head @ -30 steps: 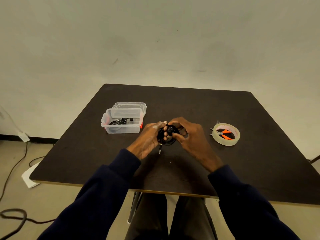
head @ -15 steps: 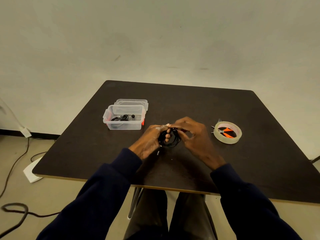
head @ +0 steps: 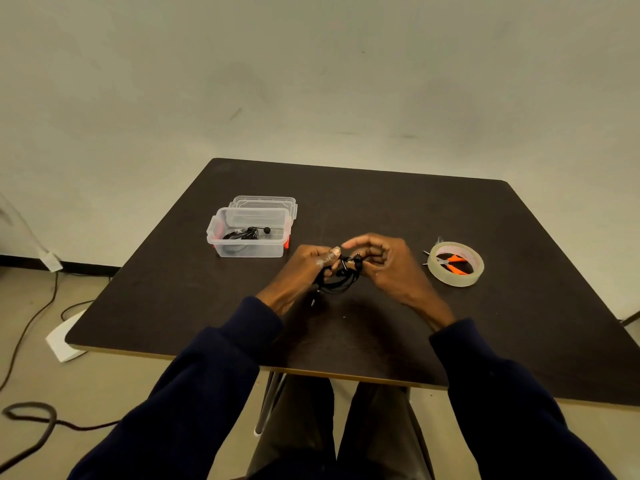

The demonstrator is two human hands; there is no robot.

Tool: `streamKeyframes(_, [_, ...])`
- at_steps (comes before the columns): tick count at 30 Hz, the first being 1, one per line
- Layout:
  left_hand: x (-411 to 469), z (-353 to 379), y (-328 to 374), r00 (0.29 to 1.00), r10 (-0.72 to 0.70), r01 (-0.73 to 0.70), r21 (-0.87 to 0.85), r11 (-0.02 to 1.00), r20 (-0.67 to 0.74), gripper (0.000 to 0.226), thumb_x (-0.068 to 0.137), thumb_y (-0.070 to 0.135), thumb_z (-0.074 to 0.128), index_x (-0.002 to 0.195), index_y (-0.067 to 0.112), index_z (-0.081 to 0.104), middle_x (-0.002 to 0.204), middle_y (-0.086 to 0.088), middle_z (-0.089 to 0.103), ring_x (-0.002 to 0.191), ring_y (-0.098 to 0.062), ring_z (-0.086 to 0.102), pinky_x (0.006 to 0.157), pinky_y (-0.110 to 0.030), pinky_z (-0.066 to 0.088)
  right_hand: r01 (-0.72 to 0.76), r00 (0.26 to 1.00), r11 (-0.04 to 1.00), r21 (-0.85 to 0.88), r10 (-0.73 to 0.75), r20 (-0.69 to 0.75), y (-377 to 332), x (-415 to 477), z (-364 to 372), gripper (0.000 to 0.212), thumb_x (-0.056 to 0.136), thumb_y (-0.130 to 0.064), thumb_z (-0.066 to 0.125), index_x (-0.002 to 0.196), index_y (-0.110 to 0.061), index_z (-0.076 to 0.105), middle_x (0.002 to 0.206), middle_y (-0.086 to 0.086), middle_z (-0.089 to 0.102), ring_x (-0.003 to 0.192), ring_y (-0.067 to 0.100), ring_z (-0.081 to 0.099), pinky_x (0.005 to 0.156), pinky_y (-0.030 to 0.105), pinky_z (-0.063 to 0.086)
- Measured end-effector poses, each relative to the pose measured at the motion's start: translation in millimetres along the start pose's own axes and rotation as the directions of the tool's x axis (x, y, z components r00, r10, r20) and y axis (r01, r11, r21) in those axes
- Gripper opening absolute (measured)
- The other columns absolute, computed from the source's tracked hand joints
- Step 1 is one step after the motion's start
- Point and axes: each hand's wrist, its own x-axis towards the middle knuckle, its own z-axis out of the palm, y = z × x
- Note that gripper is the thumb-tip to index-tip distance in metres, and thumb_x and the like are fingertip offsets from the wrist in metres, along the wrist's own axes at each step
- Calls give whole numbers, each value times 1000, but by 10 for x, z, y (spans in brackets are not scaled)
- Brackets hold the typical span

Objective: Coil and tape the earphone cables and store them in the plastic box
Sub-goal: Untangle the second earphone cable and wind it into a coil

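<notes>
A coiled black earphone cable [head: 337, 280] hangs between my hands just above the dark table [head: 381, 209]. My left hand [head: 304, 271] grips the coil from the left, thumb on top. My right hand [head: 384, 261] pinches the earbud end of the coil with curled fingers, its index finger stretched over the top. The jack plug dangles below my left hand. A clear plastic box [head: 250, 236], open, stands to the left with another coiled black earphone [head: 246, 233] inside.
The box's clear lid [head: 265, 203] lies right behind the box. A roll of clear tape [head: 455, 264] sits to the right with orange-handled scissors [head: 450, 263] lying inside its ring. Cables and white paper lie on the floor at left.
My hands have kept working the coil in place; my right index finger has lifted over the top and the earbuds now show between the hands. The view shifted slightly.
</notes>
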Motion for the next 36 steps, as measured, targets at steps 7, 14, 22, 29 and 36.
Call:
streamKeyframes(7, [13,-11,0,999,28,-26,89,996,-21,47,109,29,45,64,17,55,52,12,48,55,-5,44,59,-20,37,-83,993,944,318,50,108,10,-34,5,42,89,5,73,127,-10,64,108,17,72,99,24,71,89,40,60])
streamKeyframes(14, [3,3,-2,971,229,-203,282,938,-63,40,109,30,48,70,28,57,64,6,57,56,-2,48,57,-17,39,-130,989,830,543,72,128,-13,-55,21,50,83,1,75,131,-4,62,122,20,72,114,39,69,99,45,58])
streamKeyframes(22, [11,24,-32,964,251,-218,288,933,-85,30,107,29,53,82,22,69,72,10,64,63,3,57,61,-13,42,-57,997,858,511,26,68,58,-62,53,55,78,15,75,130,4,61,128,19,69,118,32,68,101,38,56])
streamKeyframes(29, [-3,70,-58,967,204,-183,139,973,-152,36,105,30,56,70,28,66,64,17,62,65,3,57,64,-17,44,-4,995,917,400,43,-89,51,-79,116,32,83,3,79,114,-4,72,115,11,76,112,27,72,100,43,57])
streamKeyframes(36, [-14,130,-84,982,32,-71,-205,976,-187,29,103,29,60,83,12,73,79,-8,75,70,-14,70,70,-30,56,-20,994,950,312,53,-97,96,-92,141,32,85,2,75,115,-11,75,115,4,77,115,20,70,104,47,55])
